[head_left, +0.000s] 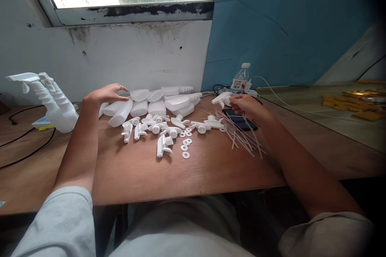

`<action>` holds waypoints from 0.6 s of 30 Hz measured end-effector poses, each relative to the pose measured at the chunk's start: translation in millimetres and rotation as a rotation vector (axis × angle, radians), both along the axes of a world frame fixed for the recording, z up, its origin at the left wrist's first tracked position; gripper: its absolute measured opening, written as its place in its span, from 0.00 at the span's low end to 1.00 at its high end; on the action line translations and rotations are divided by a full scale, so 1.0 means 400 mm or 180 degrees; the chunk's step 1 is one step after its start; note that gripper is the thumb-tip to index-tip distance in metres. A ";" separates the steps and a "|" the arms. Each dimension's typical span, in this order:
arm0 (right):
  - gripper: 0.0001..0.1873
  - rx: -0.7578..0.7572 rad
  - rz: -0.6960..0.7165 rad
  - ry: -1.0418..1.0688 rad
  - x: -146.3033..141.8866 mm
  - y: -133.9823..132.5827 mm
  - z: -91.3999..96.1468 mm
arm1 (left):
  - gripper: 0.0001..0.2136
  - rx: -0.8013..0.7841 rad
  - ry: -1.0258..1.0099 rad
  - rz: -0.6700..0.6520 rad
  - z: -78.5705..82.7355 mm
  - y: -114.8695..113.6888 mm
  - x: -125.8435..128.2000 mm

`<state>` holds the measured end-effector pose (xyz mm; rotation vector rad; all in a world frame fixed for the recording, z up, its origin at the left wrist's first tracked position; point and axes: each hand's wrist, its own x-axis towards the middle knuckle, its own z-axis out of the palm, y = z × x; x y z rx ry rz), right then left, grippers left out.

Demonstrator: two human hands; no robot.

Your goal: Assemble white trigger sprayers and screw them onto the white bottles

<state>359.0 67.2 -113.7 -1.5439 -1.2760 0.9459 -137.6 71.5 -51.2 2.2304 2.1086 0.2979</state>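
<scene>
My right hand is closed on a white trigger spray head, held above the table at the right. Below that hand lies a loose bunch of thin clear dip tubes; whether one of them is in my fingers I cannot tell. At the left, my left hand reaches over the pile of white plastic bottles, thumb and fingers apart, holding nothing visible. Several more spray heads are scattered in front of the bottles. Beside them lie several white ring washers.
Two white spray bottles with heads on stand at the left, near black cables. A dark phone lies partly under the tubes. Behind my right hand stands a clear water bottle. The wooden table meets the wall.
</scene>
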 end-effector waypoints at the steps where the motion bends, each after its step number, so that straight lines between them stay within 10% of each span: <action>1: 0.13 -0.0010 -0.0021 0.0095 -0.005 0.002 -0.002 | 0.32 0.0002 -0.0024 0.0022 0.004 -0.005 -0.001; 18: 0.21 -0.0090 -0.0264 0.0529 -0.015 0.002 -0.017 | 0.27 -0.0256 -0.0070 0.0093 0.037 -0.043 -0.005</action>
